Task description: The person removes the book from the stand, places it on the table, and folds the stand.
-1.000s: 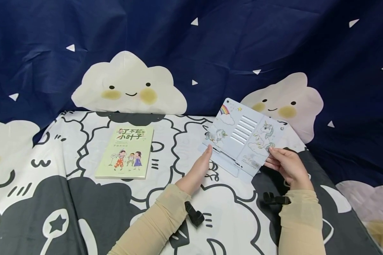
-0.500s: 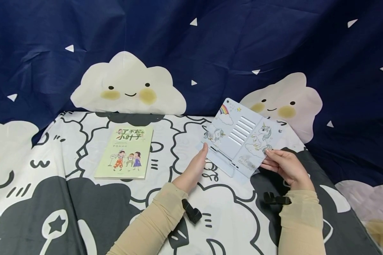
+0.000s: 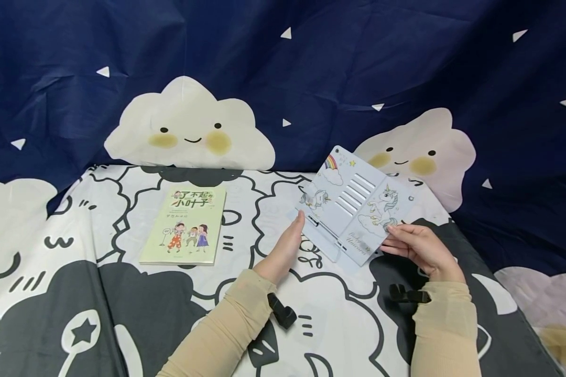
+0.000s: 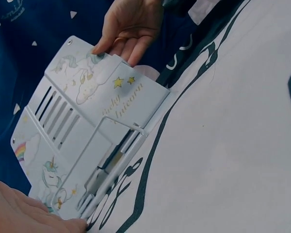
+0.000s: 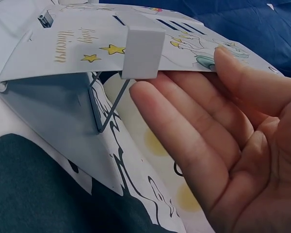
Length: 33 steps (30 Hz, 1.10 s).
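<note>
A pale blue book stand [image 3: 341, 201], printed with unicorns and a rainbow, stands tilted between both hands. My left hand [image 3: 285, 248] holds its lower left edge, thumb in front; its other fingers are mostly hidden. On the opposite side, my right hand [image 3: 420, 248] pinches the edge. In the right wrist view, the right thumb [image 5: 247, 77] lies on the printed face and the fingers curl underneath, beside a white clip [image 5: 144, 51]. A wire page holder [image 4: 80, 158] crosses the lower front in the left wrist view. Underneath, a wire support [image 5: 109, 109] shows.
A light green book [image 3: 184, 225] with cartoon figures lies flat to the left of the hands. The surface is covered by a black-and-white cartoon cloth [image 3: 339, 319]. Behind hangs a navy cloth [image 3: 311, 68] with clouds and small triangles.
The book stand has turned slightly, its right side shifting left and down. Both hands have moved a little left with it. The green book stays put.
</note>
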Available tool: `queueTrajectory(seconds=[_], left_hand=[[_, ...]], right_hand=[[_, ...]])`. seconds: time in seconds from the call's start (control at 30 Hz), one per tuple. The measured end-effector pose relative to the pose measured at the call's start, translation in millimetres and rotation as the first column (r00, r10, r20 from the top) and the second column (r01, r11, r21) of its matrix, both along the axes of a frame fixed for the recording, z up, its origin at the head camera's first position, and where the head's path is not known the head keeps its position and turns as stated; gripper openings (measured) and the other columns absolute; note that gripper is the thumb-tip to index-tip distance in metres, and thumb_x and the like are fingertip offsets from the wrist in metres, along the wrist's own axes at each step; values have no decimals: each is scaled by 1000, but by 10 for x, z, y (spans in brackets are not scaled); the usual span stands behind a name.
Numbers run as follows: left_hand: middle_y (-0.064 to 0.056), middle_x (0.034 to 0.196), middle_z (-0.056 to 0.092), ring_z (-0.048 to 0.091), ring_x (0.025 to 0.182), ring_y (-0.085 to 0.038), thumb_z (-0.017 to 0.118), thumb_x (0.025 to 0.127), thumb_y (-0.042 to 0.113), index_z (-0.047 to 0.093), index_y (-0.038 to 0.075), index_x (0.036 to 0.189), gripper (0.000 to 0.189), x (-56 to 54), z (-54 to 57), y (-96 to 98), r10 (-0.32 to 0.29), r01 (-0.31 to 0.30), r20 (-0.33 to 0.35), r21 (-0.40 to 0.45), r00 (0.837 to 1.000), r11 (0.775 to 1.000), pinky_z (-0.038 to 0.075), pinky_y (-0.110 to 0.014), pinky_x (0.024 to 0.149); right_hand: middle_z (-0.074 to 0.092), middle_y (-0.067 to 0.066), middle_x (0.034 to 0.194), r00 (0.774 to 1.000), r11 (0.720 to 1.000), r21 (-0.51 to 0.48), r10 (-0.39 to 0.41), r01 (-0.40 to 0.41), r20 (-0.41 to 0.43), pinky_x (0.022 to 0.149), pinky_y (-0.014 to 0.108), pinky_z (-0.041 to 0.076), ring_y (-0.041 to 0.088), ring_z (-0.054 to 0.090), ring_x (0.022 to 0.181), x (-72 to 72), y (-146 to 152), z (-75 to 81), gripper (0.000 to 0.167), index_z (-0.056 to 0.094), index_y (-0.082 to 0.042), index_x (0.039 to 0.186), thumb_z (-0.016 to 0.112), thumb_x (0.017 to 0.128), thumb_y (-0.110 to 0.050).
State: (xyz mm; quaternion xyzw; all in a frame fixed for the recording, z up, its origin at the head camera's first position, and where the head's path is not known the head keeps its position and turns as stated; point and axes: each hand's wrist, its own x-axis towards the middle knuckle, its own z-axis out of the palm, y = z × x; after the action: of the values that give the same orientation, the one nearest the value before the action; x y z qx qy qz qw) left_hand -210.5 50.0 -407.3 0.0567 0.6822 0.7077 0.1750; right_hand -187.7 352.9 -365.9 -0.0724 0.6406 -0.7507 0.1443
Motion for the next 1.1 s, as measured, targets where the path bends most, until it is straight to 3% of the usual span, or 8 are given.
queueTrajectory(seconds=[0.27, 0.63, 0.93, 1.1], left_hand=[[0, 168, 8, 2, 156, -20, 16, 99, 67, 14, 16, 160, 80, 18, 12, 27, 12, -12, 19, 6, 1000, 1000, 1, -43, 127], [-13, 167, -7, -8, 154, -32, 16, 101, 64, 4, 9, 160, 82, 186, 106, 209, 25, -22, 36, -69, 999, 997, -5, -56, 123], [-23, 165, -8, -5, 153, -41, 17, 102, 60, 5, 2, 159, 81, 326, 130, 354, 32, -32, 2, -81, 999, 996, 0, -63, 121], [-22, 165, -7, -2, 153, -42, 17, 103, 58, 5, 4, 159, 79, 356, 120, 383, 36, -35, 13, -80, 999, 996, 1, -63, 121]], right_hand=[[77, 6, 101, 1000, 1000, 4, 22, -22, -11, 82, 32, 61, 16, 75, 93, 2, 4, -1, 33, 77, -8, 102, 45, 103, 2], [76, 3, 106, 999, 999, 31, 33, -32, -29, 84, 31, 60, 15, 73, 99, -9, 5, -1, 31, 74, -10, 106, 42, 106, -6], [75, 1, 109, 1000, 998, 61, 25, -24, -19, 86, 31, 60, 14, 72, 101, -20, -3, 5, 27, 70, -12, 110, 43, 107, -13], [74, 0, 110, 999, 995, 99, 28, -26, -21, 85, 33, 60, 14, 72, 102, -19, -40, 6, 20, 66, -10, 109, 46, 106, -11]])
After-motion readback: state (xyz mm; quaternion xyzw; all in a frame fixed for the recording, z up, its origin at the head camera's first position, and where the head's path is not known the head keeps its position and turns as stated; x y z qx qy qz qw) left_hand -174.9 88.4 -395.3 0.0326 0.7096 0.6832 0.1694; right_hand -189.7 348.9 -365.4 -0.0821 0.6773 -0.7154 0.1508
